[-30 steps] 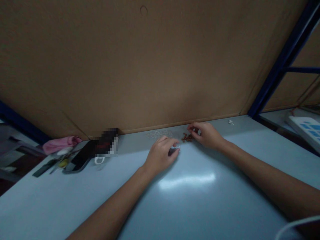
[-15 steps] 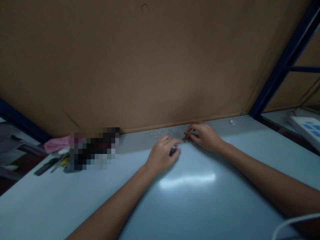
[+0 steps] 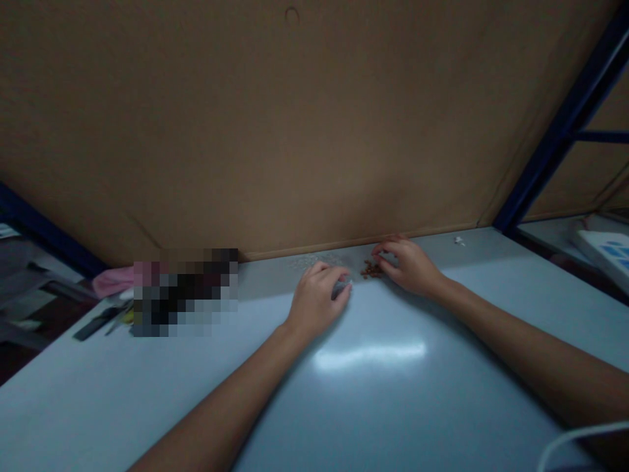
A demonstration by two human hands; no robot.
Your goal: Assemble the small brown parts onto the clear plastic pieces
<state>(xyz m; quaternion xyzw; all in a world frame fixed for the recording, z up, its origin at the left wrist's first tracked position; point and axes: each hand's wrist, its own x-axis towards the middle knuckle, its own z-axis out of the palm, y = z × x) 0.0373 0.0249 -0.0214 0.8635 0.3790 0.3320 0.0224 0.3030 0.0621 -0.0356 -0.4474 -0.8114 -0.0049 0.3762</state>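
Observation:
My left hand (image 3: 319, 295) rests on the white table (image 3: 383, 406), its fingers curled round a small clear, greyish object (image 3: 340, 286) whose shape is partly hidden. Just behind that hand lies a spread of tiny clear pieces (image 3: 314, 261). To the right is a small pile of brown pieces (image 3: 371, 269). My right hand (image 3: 405, 263) is at the right side of this pile, thumb and index finger bent toward each other; whether a piece sits between the fingertips is too small to tell.
A cardboard panel (image 3: 295, 131) rises behind the table. At the left lie a pink cloth (image 3: 113, 280), a dark flat object (image 3: 95, 323) and blurred items. A small white scrap (image 3: 458, 241) lies back right, near a blue metal post (image 3: 540, 151). A white cable (image 3: 580, 432) crosses the lower right corner.
My right hand has shifted slightly right, uncovering more of the brown pile's right side. My left hand has turned a little, still round the clear object. The view has moved slightly.

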